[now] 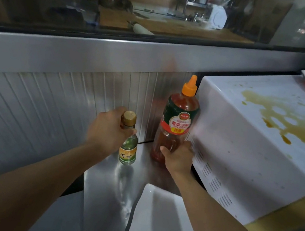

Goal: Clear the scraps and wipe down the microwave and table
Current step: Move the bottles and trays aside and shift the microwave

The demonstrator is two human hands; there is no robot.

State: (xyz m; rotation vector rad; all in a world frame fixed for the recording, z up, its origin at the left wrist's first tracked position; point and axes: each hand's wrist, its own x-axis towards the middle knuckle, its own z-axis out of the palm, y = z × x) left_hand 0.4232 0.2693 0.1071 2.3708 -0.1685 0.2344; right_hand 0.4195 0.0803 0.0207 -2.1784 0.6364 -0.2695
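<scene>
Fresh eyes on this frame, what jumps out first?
The brown sauce spill spread across the top of the white microwave on the right. Next, the tall ketchup bottle with the orange cap, standing against the microwave's side, gripped low by the right hand. Beside it, the left hand holds a small bottle by its neck.

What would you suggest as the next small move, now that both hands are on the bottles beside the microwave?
Probably lift both bottles off the steel table: the left hand grips the small bottle at its neck, the right hand holds the ketchup bottle low, and both stand where wiping is needed beside the stained microwave.
</scene>
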